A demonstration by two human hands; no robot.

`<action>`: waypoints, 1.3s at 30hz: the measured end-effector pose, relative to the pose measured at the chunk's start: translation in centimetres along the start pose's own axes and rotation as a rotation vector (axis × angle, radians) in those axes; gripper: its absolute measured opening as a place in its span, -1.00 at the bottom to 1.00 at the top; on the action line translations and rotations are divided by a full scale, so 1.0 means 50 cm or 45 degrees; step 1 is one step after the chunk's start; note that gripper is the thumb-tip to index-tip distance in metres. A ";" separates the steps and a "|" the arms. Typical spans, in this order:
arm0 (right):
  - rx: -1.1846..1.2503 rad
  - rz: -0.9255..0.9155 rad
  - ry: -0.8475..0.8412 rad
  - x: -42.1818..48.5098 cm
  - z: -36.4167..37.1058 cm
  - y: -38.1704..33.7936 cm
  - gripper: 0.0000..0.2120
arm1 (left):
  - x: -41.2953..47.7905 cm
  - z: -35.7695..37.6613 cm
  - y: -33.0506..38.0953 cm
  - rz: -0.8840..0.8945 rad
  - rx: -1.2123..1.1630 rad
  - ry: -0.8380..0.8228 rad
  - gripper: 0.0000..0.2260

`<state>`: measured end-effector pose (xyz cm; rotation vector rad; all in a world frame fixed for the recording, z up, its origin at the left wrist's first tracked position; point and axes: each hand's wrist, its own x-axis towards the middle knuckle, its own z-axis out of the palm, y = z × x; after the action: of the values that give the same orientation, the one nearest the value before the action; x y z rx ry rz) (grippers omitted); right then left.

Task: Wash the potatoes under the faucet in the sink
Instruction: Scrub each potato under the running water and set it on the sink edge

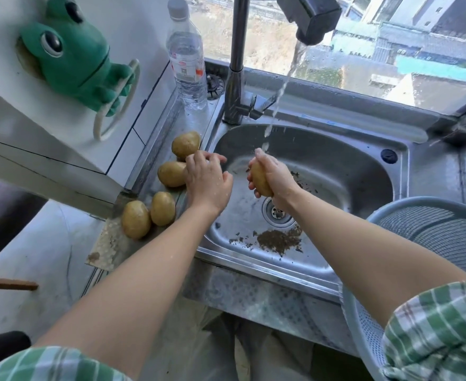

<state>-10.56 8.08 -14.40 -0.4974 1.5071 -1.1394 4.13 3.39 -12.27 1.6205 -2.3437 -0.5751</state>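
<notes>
Turning the wet yellow-brown potato (260, 179) that the right hand (271, 176) grips beneath the faucet stream (279, 89), above the steel sink (336, 171), would rinse every side, while the left hand (208, 178), loosely spread and grasping nothing, hovers beside four more potatoes (162, 208) on the desk (111, 243).

Your station faces a daylit window (363, 50) at twelve o'clock overlooking rooftops. You have a white wall (133, 37) at ten o'clock carrying a green frog holder (72, 56). Pale worn counter (47, 248) at eight o'clock.
</notes>
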 end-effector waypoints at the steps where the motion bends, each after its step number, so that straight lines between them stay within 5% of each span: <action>1: 0.005 0.016 0.002 0.002 0.001 -0.003 -0.62 | 0.003 -0.001 0.003 -0.004 -0.025 -0.019 -0.73; 6: 0.151 0.179 0.000 0.012 -0.004 -0.012 -0.54 | 0.014 -0.001 0.027 -0.077 -0.417 -0.058 -0.78; 10: -0.007 0.095 -0.052 0.000 -0.005 -0.012 -0.47 | 0.024 0.004 0.059 -0.170 -0.730 -0.314 -0.67; 14: -0.140 -0.046 -0.098 -0.001 -0.012 -0.016 -0.46 | 0.041 0.022 0.077 -0.341 -0.932 -0.293 -0.86; 19: -0.136 -0.076 -0.015 -0.009 -0.025 -0.029 -0.85 | 0.048 0.021 0.091 -0.436 -1.132 -0.269 -0.80; 25: -0.112 -0.044 -0.006 -0.001 -0.028 -0.022 -0.71 | 0.053 0.023 0.088 -0.316 -1.060 -0.316 -0.79; 39: -0.071 -0.007 0.046 -0.021 -0.034 -0.030 -0.89 | 0.051 0.036 0.074 -0.360 -1.159 -0.268 -0.84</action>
<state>-12.24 8.90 -12.76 -0.5214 1.5730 -1.1180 -0.63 2.49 -12.32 1.4432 -1.5283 -1.6323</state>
